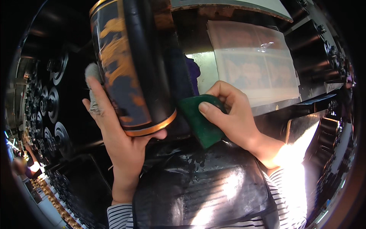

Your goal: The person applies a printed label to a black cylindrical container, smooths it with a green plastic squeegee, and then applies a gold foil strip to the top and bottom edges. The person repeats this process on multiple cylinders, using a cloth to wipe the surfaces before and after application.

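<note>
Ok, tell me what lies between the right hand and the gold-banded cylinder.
The flat green pad, gripped by the right hand, lies between it and the gold-banded cylinder in the head view; whether pad and cylinder touch is unclear.

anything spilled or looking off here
Droplets dot the black apron, near the green pad in the right hand, as if splashed. Also, the left hand, holding the decorated cylinder, has grey finger coverings, while the right hand's visible fingers are bare.
</note>
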The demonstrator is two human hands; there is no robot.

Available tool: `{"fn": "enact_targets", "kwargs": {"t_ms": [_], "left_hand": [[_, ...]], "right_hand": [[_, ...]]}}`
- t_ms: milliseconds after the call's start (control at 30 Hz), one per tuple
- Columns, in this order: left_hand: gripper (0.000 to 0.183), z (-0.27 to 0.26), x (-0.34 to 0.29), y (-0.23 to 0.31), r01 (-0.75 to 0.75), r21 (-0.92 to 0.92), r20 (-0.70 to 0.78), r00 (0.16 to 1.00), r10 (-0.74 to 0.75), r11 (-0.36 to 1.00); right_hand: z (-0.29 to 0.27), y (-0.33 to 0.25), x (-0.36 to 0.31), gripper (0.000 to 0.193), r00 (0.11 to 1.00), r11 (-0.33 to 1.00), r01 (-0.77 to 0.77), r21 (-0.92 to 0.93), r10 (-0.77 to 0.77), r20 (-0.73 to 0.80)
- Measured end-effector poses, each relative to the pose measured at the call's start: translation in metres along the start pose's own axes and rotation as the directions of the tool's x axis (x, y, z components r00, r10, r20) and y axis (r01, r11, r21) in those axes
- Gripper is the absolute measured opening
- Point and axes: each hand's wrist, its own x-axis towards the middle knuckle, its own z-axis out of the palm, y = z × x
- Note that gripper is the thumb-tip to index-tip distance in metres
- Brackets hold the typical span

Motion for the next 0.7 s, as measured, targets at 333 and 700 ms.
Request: {"fn": "enact_targets", "kwargs": {"t_ms": [333, 700], "left_hand": [[0.106, 0.004, 0.001, 0.001, -0.08, -0.058, -0.01, 0.997, 0.08, 0.995], [0.11, 0.009, 0.0, 0.003, -0.049, -0.04, -0.017, 0.999, 0.048, 0.998]], "right_hand": [[0.005, 0.002, -0.003, 0.014, 0.992, 0.991, 0.127, -0.04, -0.126, 0.025], [0.011, -0.011, -0.007, 0.016, 0.991, 0.989, 0.129, -0.075, -0.127, 0.032]]}}
